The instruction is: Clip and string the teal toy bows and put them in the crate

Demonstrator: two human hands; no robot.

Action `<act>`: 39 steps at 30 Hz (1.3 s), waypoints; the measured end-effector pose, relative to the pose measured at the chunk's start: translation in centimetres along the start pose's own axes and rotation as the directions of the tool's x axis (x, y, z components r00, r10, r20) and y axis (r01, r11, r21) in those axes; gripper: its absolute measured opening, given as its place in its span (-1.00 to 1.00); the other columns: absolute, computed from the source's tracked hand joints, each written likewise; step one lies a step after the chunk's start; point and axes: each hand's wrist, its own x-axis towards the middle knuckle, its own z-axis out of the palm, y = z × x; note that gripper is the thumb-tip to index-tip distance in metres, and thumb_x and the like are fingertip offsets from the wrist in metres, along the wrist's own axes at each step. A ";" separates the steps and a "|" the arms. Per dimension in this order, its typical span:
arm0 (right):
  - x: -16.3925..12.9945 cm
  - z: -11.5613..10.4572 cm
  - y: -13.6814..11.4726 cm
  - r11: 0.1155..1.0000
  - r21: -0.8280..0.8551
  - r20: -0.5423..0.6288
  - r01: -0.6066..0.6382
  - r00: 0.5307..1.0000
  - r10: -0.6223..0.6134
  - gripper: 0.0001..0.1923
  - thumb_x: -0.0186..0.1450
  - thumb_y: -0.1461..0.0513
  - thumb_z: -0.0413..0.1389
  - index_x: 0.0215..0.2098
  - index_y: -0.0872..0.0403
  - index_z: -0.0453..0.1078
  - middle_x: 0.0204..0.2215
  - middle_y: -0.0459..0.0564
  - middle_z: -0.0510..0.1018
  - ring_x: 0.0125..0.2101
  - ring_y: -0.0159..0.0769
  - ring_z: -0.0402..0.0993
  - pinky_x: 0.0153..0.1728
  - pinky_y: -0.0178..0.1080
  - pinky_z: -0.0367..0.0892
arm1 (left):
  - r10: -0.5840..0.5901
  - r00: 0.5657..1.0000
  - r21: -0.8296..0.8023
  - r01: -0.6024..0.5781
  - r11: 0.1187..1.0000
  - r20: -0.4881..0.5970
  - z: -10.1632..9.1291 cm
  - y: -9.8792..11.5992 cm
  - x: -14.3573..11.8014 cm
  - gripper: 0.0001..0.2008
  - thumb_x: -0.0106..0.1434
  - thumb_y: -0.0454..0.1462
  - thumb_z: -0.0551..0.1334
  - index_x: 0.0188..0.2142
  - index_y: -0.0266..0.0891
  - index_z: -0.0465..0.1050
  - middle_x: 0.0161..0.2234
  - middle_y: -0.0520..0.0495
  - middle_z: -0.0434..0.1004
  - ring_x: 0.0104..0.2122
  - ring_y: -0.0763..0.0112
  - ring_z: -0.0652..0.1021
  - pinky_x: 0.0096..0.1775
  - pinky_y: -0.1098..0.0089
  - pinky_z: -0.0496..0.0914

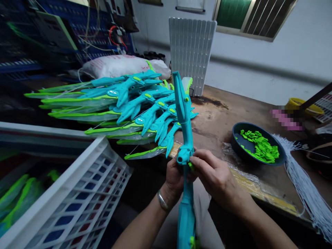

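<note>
A turquoise plastic toy bow [186, 133] stands upright in front of me, its lower limb reaching down over my lap. My left hand [173, 177], with a silver bangle at the wrist, is closed around the bow's middle, just below a round hole. On the other side, the fingers of my right hand [216, 171] are pinched together against the bow. They hold a small bright green plastic piece [191, 166] at its side, partly hidden by the fingertips. Behind the bow lies a pile of similar turquoise and green toy bows [153, 107], some strung with white string.
On the workbench [215, 114], a dark round pan [234, 140] holds many small green pieces. A bundle of white strings [303, 186] hangs over the bench edge at right. A white plastic crate [103, 186] with green parts stands at left. A white sack [111, 65] lies behind the pile.
</note>
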 end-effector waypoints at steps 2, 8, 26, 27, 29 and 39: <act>0.2 0.1 0.5 1.000 0.030 -0.026 0.005 1.000 -0.004 -0.84 0.54 0.30 0.04 0.04 0.10 0.41 -0.08 0.16 0.58 -0.13 -0.22 0.61 -0.19 -0.25 0.58 | -0.034 0.998 -0.005 0.034 0.999 0.053 -0.2 0.0 0.2 -0.75 0.11 -0.09 0.39 -0.42 -0.23 0.52 -0.61 0.01 0.40 -0.66 0.46 0.38 -0.62 0.48 0.31; -0.1 0.6 1.6 0.988 0.139 -0.147 -0.068 0.985 0.088 -0.83 0.48 0.33 0.16 0.03 0.09 0.43 -0.12 0.11 0.60 -0.14 -0.27 0.61 -0.15 -0.28 0.56 | -0.150 0.963 0.008 0.153 0.988 0.225 -0.3 0.2 0.5 -0.58 0.21 -0.02 0.29 -0.60 -0.29 0.39 -0.77 0.04 0.16 -0.78 0.52 0.22 -0.71 0.52 0.10; 0.2 -0.3 2.2 0.974 0.208 -0.189 -0.087 0.974 0.127 -0.87 0.41 0.30 0.28 -0.08 0.12 0.48 -0.20 0.01 0.58 -0.28 -0.37 0.54 -0.25 -0.36 0.46 | -0.234 0.883 -0.066 0.284 0.956 0.407 -0.6 -0.5 1.2 -0.65 0.20 -0.07 0.38 -0.39 -0.39 0.57 -0.73 0.00 0.32 -0.79 0.53 0.25 -0.74 0.55 0.13; 0.1 -0.3 2.1 0.968 0.227 -0.202 -0.108 0.967 0.155 -0.86 0.41 0.31 0.29 -0.07 0.11 0.49 -0.20 0.00 0.58 -0.30 -0.39 0.53 -0.26 -0.37 0.46 | -0.246 0.872 -0.060 0.297 0.953 0.423 -0.7 -0.5 1.4 -0.65 0.22 -0.06 0.36 -0.36 -0.39 0.57 -0.72 0.00 0.34 -0.80 0.54 0.23 -0.75 0.55 0.12; 0.0 -0.3 2.1 0.959 0.252 -0.224 -0.130 0.956 0.189 -0.83 0.39 0.33 0.30 -0.07 0.09 0.49 -0.20 -0.02 0.57 -0.32 -0.40 0.52 -0.27 -0.37 0.45 | -0.259 0.858 -0.054 0.314 0.948 0.444 -0.7 -0.5 1.8 -0.65 0.26 -0.06 0.33 -0.32 -0.36 0.57 -0.70 0.01 0.36 -0.81 0.56 0.19 -0.76 0.55 0.10; -0.5 0.1 2.2 0.945 0.301 -0.252 -0.132 0.944 0.212 -0.76 0.36 0.38 0.32 -0.03 0.04 0.52 -0.18 -0.03 0.60 -0.21 -0.32 0.54 -0.19 -0.30 0.45 | -0.226 0.872 -0.116 0.303 0.946 0.435 -0.1 -1.3 1.8 -0.62 0.18 0.00 0.45 -0.31 -0.31 0.57 -0.66 0.04 0.42 -0.83 0.69 0.09 -0.81 0.62 -0.05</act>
